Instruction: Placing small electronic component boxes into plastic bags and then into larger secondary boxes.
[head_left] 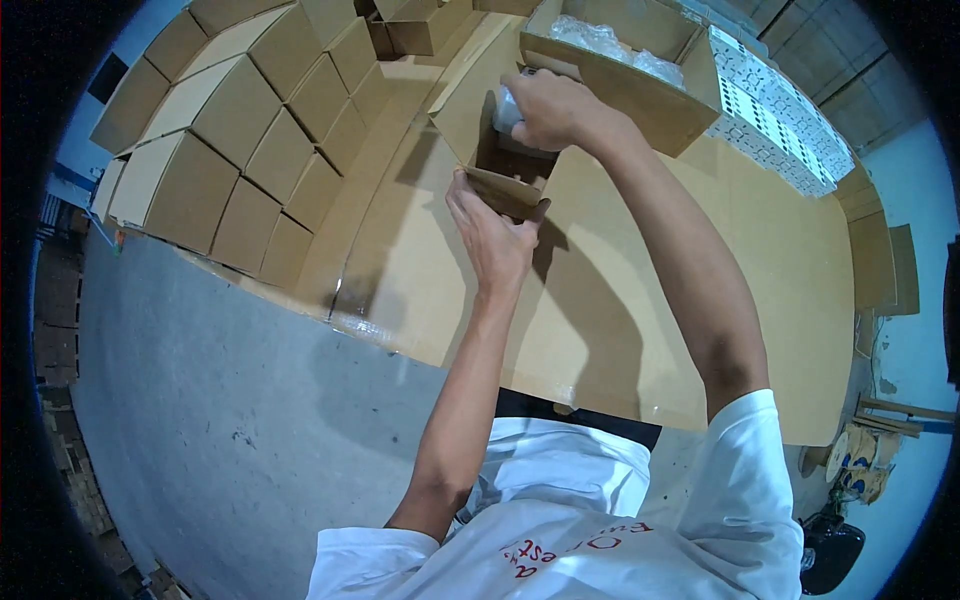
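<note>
Head view, one frame.

Right hand: upper centre of the frame, arm reaching up from the lower right. Fingers clenched around a small pale wrapped item, which sticks out to the left of the knuckles. The item sits at the mouth of the small open box, just above its dark inside; whether it touches the box wall cannot be told.

Left hand: centre of the frame, directly below the small open box. Fingers and thumb grip the box's near flap, thumb to the right at the corner. The box lies between the two hands, the wrapped item above it and apart from the left hand.

Table top: covered in flat brown cardboard sheet, filling the centre and right of the frame; a strip of clear tape shines at its near left edge.

Large open carton: top centre-right, just beyond the right hand, holding more items in clear plastic wrap.

Stack of closed small boxes: upper left, set in tight rows.

White patterned sheets: upper right, beside the large carton.

Grey floor: lower left.

White shirt: bottom edge, the person's own.
</note>
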